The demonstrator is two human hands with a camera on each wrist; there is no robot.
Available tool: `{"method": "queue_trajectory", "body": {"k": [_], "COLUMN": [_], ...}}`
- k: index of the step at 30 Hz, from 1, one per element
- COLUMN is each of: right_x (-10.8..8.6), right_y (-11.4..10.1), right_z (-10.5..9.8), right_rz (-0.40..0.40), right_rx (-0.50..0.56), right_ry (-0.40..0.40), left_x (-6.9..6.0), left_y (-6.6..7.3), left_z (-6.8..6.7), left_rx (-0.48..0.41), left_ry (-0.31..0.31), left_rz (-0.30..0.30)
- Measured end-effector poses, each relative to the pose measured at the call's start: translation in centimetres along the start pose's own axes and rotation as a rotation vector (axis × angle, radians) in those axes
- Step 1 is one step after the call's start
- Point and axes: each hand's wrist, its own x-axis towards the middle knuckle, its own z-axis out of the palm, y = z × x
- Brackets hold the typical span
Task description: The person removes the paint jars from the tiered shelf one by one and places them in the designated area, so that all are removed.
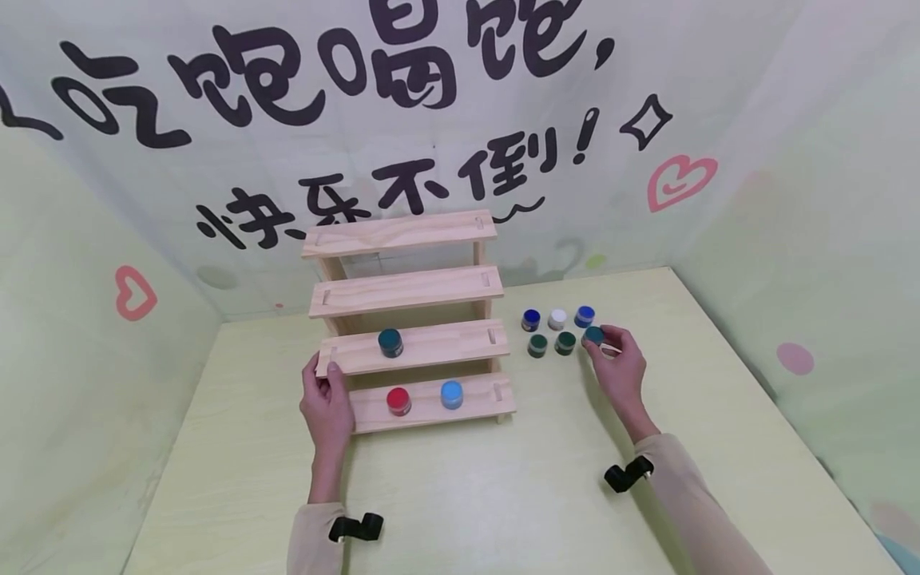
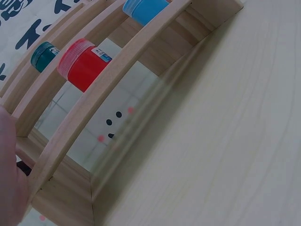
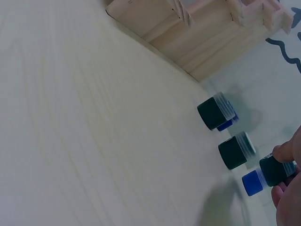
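The right hand (image 1: 620, 371) pinches a squat, teal-topped jar (image 1: 592, 336), at three o'clock from the four-tier wooden rack (image 1: 406, 292); its contents are unclear. Two dark green jars (image 1: 565, 343) stand toward its nine o'clock. The left hand (image 1: 328, 403) grips the rack near eight o'clock.

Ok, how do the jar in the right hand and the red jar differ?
Colour: the held jar is dark blue-green, while the red jar is bright red. State: the right hand pinches the held jar, while the red jar stands untouched on the bottom shelf. Both are short, round jars.
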Motion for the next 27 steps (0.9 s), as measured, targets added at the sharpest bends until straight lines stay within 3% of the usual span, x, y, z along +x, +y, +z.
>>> {"method": "queue_trajectory", "body": {"k": [10, 19, 27], "right_x": [1.0, 1.2, 1.0], "right_y": [1.6, 2.3, 1.6], "right_z": [0.1, -0.2, -0.5], "right_rz": [0.088, 0.08, 0.097], "right_rx": [-0.044, -0.077, -0.105], "right_ry": [-0.042, -0.068, -0.059], "left_x": [-0.1, 0.0, 0.0], "left_y": [0.1, 0.2, 0.0], "left_z": [0.0, 0.0, 0.0], "left_rx": [-0.005, -0.005, -0.02], "left_ry": [0.006, 0.008, 0.005], "left_rz": [-0.004, 0.009, 0.014]}}
